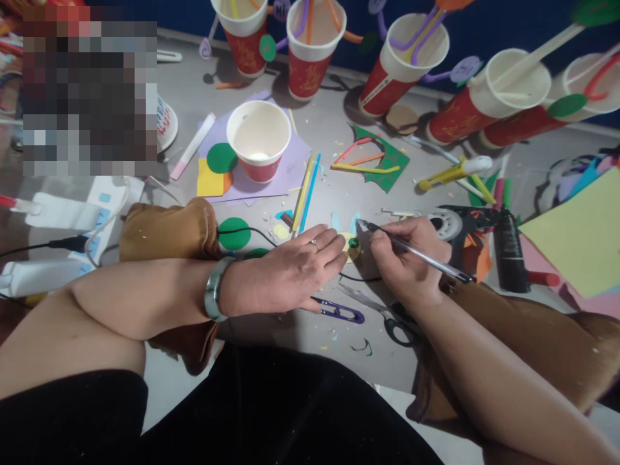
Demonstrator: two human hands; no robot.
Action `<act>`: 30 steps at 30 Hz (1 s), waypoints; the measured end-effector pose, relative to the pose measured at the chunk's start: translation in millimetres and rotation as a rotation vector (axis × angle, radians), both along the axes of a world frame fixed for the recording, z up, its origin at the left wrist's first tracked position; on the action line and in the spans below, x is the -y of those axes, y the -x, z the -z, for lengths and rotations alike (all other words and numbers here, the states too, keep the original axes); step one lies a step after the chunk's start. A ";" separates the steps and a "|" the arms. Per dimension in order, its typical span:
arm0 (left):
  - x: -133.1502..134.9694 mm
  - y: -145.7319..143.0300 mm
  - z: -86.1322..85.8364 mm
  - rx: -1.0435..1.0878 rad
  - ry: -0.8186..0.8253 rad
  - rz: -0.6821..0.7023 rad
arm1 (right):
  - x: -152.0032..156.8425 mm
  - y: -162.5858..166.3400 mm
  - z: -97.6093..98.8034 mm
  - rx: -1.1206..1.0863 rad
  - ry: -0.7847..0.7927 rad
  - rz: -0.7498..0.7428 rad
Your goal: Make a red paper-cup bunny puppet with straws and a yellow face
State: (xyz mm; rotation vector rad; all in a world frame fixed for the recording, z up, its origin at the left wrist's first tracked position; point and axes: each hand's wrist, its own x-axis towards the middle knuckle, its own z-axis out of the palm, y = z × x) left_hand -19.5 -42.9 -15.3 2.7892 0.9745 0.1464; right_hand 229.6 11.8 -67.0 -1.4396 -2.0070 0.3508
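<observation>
My left hand lies flat on the grey table, fingers pressing a small pale yellow paper piece that carries a small green ring. My right hand grips a slim silver pen-like tool, its tip pointing left just above that paper piece. A bracelet circles my left wrist. Purple thread snips and black-handled scissors lie just below my hands.
A red paper cup stands on purple paper with green and yellow cutouts. Several red cups holding straws line the back. Coloured straws, a green sheet, a black bottle, coloured paper sheets and a white power strip surround me.
</observation>
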 end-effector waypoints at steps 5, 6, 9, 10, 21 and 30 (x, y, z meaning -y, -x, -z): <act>0.6 1.0 1.0 0.015 0.004 0.001 | 0.6 -1.4 3.1 -0.011 0.002 0.023; 0.7 1.2 1.0 0.017 0.002 0.003 | 0.6 -1.8 3.8 -0.011 -0.002 0.019; 0.5 1.3 0.4 0.020 0.002 0.009 | 0.2 -2.5 5.0 -0.012 -0.024 -0.004; 0.4 1.2 0.0 0.021 0.004 0.009 | 0.1 -2.5 5.0 -0.012 -0.030 -0.010; -0.9 -0.2 -3.5 -0.023 0.032 0.009 | -0.5 -0.9 3.8 -0.039 -0.016 -0.035; -0.7 0.2 -4.7 -0.019 0.042 0.009 | -1.0 0.4 3.7 -0.033 -0.047 -0.021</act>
